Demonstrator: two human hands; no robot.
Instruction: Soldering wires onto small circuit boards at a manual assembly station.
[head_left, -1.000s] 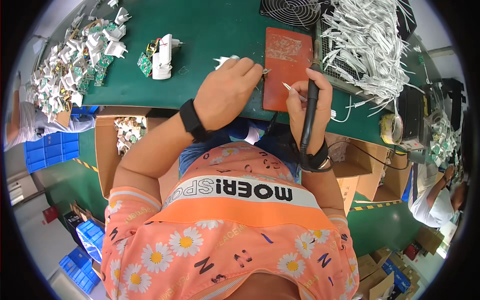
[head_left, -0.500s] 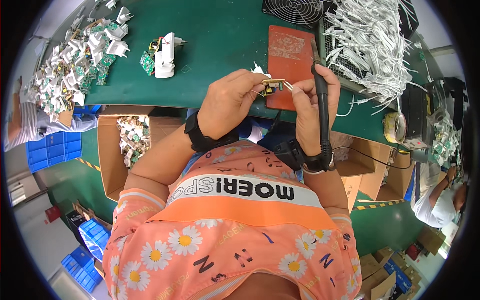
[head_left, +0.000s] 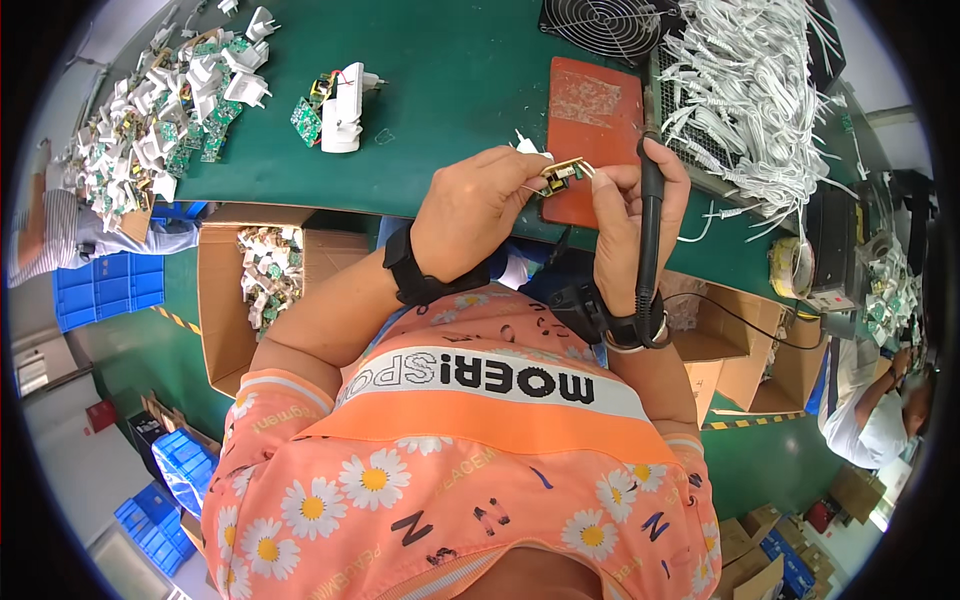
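Observation:
My left hand (head_left: 468, 212) is closed, pinching a small circuit board (head_left: 562, 178) with yellow and black parts between thumb and fingers. A white plug housing (head_left: 530, 145) shows just beyond those fingertips. My right hand (head_left: 625, 225) is closed round a black soldering iron (head_left: 651, 215), which stands roughly upright in the grip. That hand's thumb and finger also pinch white wire ends (head_left: 588, 171) at the right edge of the board. Whether the wires touch the board is too small to tell. Below the hands lies an orange-red mat (head_left: 597, 140) on the green table (head_left: 440, 80).
Plug housings and boards (head_left: 190, 95) are heaped at the left. One white housing with a board (head_left: 343, 110) lies apart. At the right are bundled white cables (head_left: 745, 100), a black fan (head_left: 605, 22) and a solder station (head_left: 835, 250). Open cartons (head_left: 222, 300) stand below; co-workers are at both sides.
The soldering iron has swung from tip up over the mat to a lower, more upright pose. The board has tilted a little. The whole view has shifted slightly.

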